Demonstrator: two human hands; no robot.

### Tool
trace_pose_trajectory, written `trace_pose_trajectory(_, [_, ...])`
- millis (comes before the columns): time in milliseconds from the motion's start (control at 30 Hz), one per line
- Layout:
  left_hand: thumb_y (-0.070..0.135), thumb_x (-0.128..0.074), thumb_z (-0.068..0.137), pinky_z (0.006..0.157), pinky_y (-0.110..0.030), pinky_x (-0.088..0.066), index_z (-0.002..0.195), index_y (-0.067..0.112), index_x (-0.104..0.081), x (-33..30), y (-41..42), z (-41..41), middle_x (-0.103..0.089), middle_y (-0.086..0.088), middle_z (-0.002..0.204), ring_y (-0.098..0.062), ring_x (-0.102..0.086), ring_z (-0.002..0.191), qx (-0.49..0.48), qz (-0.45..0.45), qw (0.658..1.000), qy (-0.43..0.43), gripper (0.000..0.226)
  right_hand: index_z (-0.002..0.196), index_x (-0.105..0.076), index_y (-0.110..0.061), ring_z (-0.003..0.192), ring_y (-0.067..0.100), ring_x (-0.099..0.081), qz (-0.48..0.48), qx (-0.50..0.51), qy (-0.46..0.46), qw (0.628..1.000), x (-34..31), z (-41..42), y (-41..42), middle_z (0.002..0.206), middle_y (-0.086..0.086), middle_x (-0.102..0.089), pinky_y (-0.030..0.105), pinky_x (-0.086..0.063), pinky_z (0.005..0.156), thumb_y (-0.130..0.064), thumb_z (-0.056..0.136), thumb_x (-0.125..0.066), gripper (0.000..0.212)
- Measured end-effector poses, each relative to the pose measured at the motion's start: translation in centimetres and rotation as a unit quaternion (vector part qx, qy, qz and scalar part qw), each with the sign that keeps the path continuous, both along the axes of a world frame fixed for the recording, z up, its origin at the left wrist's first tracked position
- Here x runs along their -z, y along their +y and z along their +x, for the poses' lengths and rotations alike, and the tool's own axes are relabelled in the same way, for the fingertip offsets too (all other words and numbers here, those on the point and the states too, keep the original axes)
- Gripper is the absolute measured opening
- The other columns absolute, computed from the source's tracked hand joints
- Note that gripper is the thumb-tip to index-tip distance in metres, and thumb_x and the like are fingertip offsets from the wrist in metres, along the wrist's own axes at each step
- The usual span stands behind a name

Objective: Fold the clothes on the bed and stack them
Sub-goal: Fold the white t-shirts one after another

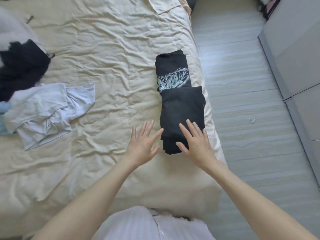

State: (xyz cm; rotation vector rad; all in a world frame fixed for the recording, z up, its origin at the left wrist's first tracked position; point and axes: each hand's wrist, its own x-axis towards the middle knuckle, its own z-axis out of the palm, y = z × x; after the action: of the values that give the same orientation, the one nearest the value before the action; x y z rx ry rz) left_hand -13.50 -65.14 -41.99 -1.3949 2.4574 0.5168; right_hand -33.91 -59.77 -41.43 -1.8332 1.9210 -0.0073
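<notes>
A folded black garment [181,111] lies near the bed's right edge. It overlaps the near end of another folded black shirt with a pale blue print [173,71]. My right hand [195,144] rests flat on the near end of the plain black garment, fingers straight and spread. My left hand [143,142] hovers or rests just left of it, fingers spread, fingertips near the fabric's left edge. An unfolded white shirt [48,111] lies crumpled at the left. A dark heap of clothes [20,68] sits beyond it at the far left.
The bed [103,49] is covered by a wrinkled cream sheet. A pale grey garment or pillow [12,26] lies at the far left corner. Grey floor [242,101] runs along the bed's right side, with grey cabinets [297,58] beyond.
</notes>
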Motion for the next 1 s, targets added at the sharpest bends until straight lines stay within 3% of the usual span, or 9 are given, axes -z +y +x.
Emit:
trace_pose_trajectory(167, [0.042,-0.044,0.095,0.114,-0.051,-0.005,0.149,0.031,-0.021,-5.9,1.1,8.5,-0.008,-0.004,0.159,-0.024,-0.001,0.147,-0.103,-0.087,0.99,0.037,0.059,0.151,-0.011,-0.027,0.147,0.019,-0.001,-0.039,-0.141,0.023,0.989,-5.5,5.7,-0.8,0.16,0.0,-0.003,0.047,-0.002,0.116,-0.049,0.096,-0.038,0.065])
trace_pose_trajectory(333, [0.039,-0.048,0.094,0.116,-0.048,-0.005,0.148,0.031,-0.023,-9.3,6.5,17.8,-0.009,-0.003,0.159,-0.022,-0.002,0.147,-0.232,-0.109,0.963,0.084,0.06,0.151,-0.011,-0.028,0.147,0.017,-0.001,-0.083,-0.176,-0.026,0.981,-9.5,14.5,-0.7,0.16,-0.002,-0.006,0.044,-0.001,0.118,-0.05,0.096,-0.037,0.064])
trace_pose_trajectory(533, [0.04,-0.047,0.094,0.115,-0.045,-0.005,0.148,0.031,-0.024,-9.5,14.4,32.9,-0.009,-0.003,0.159,-0.022,-0.002,0.146,-0.375,-0.109,0.917,0.084,0.059,0.151,-0.009,-0.03,0.147,0.017,-0.002,-0.079,-0.212,-0.052,0.973,-9.6,27.8,2.1,0.159,-0.003,-0.007,0.041,0.0,0.118,-0.051,0.095,-0.038,0.066])
trace_pose_trajectory(767, [0.046,-0.037,0.097,0.117,-0.041,0.004,0.149,0.037,-0.011,-9.5,22.3,50.7,0.007,0.002,0.159,-0.017,0.012,0.145,-0.37,-0.038,0.928,0.03,0.059,0.151,-0.006,-0.03,0.147,0.017,-0.004,-0.021,-0.236,-0.045,0.97,-8.3,44.5,6.7,0.159,-0.003,-0.007,0.046,-0.006,0.118,-0.053,0.094,-0.039,0.07])
trace_pose_trajectory(1000, [0.04,-0.037,0.098,0.117,-0.04,-0.001,0.15,0.03,-0.013,-10.1,20.4,60.2,0.003,0.001,0.159,-0.018,0.008,0.146,-0.429,-0.054,0.901,0.046,0.058,0.15,-0.018,-0.025,0.145,0.019,-0.015,-0.062,-0.237,-0.053,0.968,-9.0,55.2,2.5,0.157,0.001,-0.02,0.042,-0.011,0.118,-0.046,0.095,-0.043,0.064])
